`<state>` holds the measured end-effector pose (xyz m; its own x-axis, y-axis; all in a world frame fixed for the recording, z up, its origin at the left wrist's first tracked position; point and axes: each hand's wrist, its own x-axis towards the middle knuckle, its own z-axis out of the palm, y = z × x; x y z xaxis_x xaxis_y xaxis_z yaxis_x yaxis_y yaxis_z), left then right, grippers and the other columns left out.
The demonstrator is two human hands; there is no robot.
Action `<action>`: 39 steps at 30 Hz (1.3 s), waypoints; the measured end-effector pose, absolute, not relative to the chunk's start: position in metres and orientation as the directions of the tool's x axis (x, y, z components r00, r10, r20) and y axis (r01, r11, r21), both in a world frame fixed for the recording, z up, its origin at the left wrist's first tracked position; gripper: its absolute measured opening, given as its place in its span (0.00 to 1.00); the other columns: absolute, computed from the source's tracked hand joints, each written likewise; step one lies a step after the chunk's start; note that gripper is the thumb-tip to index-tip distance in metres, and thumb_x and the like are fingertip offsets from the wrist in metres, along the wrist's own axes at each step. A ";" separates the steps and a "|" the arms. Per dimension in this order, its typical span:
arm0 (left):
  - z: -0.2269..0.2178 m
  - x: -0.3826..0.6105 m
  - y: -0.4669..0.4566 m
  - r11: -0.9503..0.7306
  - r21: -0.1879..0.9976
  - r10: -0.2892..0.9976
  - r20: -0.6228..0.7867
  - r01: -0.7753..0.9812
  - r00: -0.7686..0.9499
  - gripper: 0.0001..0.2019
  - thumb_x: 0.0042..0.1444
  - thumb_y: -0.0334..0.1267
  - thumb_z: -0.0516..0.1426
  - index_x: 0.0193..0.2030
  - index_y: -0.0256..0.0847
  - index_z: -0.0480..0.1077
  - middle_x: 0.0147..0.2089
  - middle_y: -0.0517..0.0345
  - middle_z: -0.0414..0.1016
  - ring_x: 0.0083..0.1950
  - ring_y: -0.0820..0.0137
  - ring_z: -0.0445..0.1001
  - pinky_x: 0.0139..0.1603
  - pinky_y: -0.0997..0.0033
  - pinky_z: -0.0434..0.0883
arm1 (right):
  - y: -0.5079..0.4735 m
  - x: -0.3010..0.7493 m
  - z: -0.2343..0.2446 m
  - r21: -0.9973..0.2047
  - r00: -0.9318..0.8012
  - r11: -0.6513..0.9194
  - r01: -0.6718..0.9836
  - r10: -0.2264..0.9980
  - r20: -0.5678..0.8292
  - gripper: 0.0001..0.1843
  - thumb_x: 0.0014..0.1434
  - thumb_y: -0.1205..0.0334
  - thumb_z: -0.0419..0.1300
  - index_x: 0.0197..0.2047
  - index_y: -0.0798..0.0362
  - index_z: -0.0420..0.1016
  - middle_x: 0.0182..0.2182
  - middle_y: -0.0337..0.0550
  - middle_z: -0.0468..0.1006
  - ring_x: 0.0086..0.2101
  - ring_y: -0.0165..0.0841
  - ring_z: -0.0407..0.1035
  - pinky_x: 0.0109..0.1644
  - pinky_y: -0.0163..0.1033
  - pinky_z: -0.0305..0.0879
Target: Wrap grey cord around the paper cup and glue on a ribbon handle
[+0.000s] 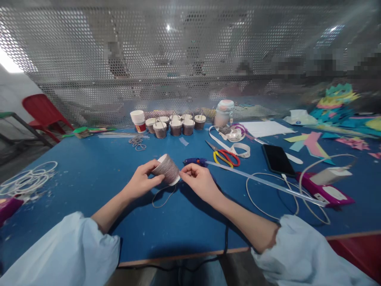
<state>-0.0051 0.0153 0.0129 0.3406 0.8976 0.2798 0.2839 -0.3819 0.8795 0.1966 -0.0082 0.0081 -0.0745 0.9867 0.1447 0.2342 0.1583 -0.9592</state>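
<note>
While your left hand [145,179] holds the cord-wrapped cup [168,171] tilted over the blue table [89,230], thumb and fingers are clamped on its wall, thumb along the near side, forefinger at the upper left end. Grey-brown cord covers most of the cup; white shows at both ends. Your right hand [200,182] is at the cup's right edge, thumb and fingertips drawn together; cannot tell whether cord is pinched between them. Below the cup, a loose strand [160,206] curves in an open loop. Just behind your right hand lies a blue glue gun [195,161], a clear stick [256,179] running rightward from near it. Beyond that, scissors [228,157] with red and yellow handles, blades apart, beside a curling white measuring tape [244,151]. Far side of the table, in front of you: a cluster of wrapped cups [176,128], upright, with a stack of white cups [137,118] to its left and a lidded jar [224,114] to its right. A small tangle of cord [137,142] lies nearer you than the stack. Off to your right, a dark phone [278,159], with a white cable [290,186] plugged into its near end.
</note>
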 end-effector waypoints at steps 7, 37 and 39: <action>0.012 -0.009 0.020 -0.342 0.914 0.908 0.262 0.217 0.327 0.08 0.47 0.39 0.61 0.30 0.37 0.70 0.29 0.60 0.70 0.32 0.70 0.67 0.37 0.70 0.66 | -0.009 0.198 0.001 -0.979 -0.094 0.165 0.115 0.983 0.155 0.11 0.53 0.56 0.57 0.37 0.54 0.69 0.25 0.34 0.68 0.19 0.24 0.58 0.24 0.33 0.56; 0.004 0.006 0.021 -0.230 0.934 0.965 0.183 0.275 0.188 0.12 0.47 0.41 0.64 0.38 0.37 0.76 0.34 0.56 0.78 0.34 0.67 0.74 0.38 0.68 0.71 | -0.010 0.195 -0.009 -0.916 -0.155 0.268 0.299 0.961 0.231 0.09 0.55 0.63 0.55 0.40 0.53 0.69 0.28 0.36 0.72 0.22 0.25 0.63 0.27 0.33 0.61; 0.004 0.007 0.020 -0.225 0.941 0.968 0.187 0.253 0.165 0.13 0.47 0.40 0.63 0.39 0.37 0.75 0.35 0.56 0.78 0.35 0.66 0.75 0.40 0.67 0.71 | -0.014 0.194 -0.008 -0.877 -0.205 0.331 0.348 0.940 0.273 0.08 0.56 0.64 0.55 0.40 0.53 0.70 0.28 0.37 0.73 0.22 0.26 0.63 0.28 0.34 0.61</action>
